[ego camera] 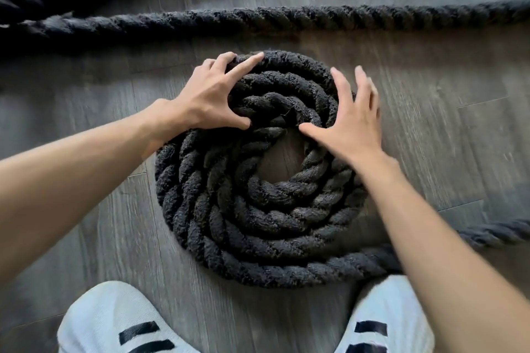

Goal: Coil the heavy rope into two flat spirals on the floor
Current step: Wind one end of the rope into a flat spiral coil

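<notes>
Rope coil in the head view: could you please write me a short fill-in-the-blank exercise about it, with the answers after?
1. The rope coil lies flat on the wooden ____.
2. Counting the left hand and the right hand, ____ hands touch the coil.
3. The loose rope tail leaves the coil toward the person's ____ side.
4. Only ____ spiral is in view.
Missing words: floor; two; right; one.
</notes>
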